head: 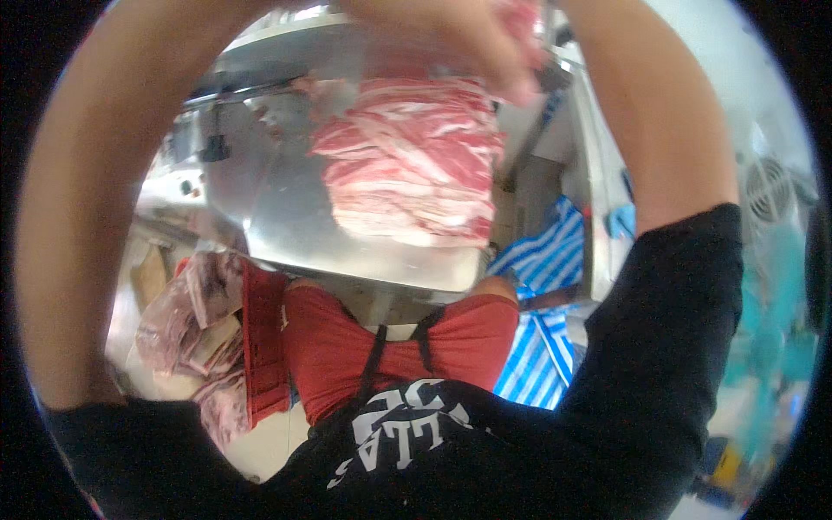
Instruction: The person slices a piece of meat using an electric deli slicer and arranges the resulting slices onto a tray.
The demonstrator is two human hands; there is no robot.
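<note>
A blurred hand at the top edge, apparently my left hand [465,39], reaches over thin slices of fatty meat [416,162]. Its fingertips point down and right, near the far right corner of the pile, and whether they grip anything is unclear. More red meat [520,23] shows just beside the fingers. The slices lie layered, red and white, on a shiny steel tray [292,221] in front of my knees. My right forearm rises along the right side, and the right hand is beyond the top edge.
Left of my legs, large slabs of meat [188,318] lie by a red plastic crate [265,344]. Blue-and-white striped material [543,260] hangs at the right, near a steel edge [601,214]. A fan [767,188] stands farther right.
</note>
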